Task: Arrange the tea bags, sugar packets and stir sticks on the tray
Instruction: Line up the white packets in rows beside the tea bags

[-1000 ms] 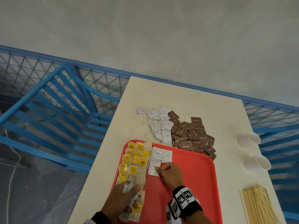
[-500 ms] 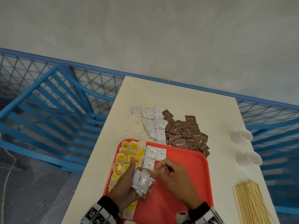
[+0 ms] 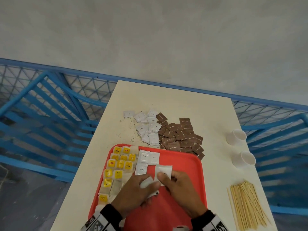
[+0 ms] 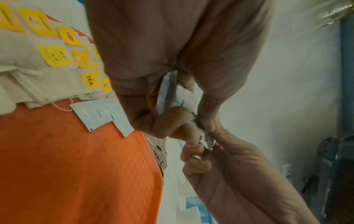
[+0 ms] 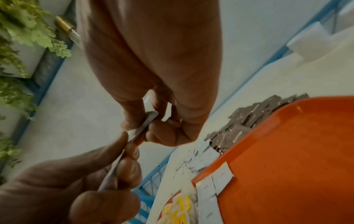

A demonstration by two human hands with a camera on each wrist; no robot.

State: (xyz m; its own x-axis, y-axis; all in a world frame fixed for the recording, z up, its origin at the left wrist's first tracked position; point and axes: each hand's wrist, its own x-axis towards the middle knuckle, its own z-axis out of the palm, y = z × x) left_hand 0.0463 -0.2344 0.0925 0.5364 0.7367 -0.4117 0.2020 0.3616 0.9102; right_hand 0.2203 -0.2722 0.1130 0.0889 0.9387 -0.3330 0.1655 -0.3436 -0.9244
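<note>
A red tray [image 3: 188,174] lies at the near edge of the table. Tea bags with yellow tags [image 3: 120,164] fill its left side, and three white packets [image 3: 148,158] lie beside them. My left hand [image 3: 149,185] grips a small stack of white packets [image 4: 178,97] above the tray. My right hand [image 3: 164,176] pinches one white packet [image 3: 164,170] at the top of that stack; both hands touch there. Loose white packets [image 3: 148,129] and brown sugar packets [image 3: 180,135] lie heaped on the table behind the tray. Wooden stir sticks [image 3: 246,204] lie at the right.
Two white paper cups [image 3: 236,136] [image 3: 245,159] lie on their sides near the table's right edge. Dark crumbs [image 3: 131,129] are scattered left of the packets. A blue metal railing [image 3: 50,104] runs behind and left of the table.
My right hand left the packet it laid on the tray and came to the left hand. The left hand rose from the tray's near left with its stack. The right now pinches one packet.
</note>
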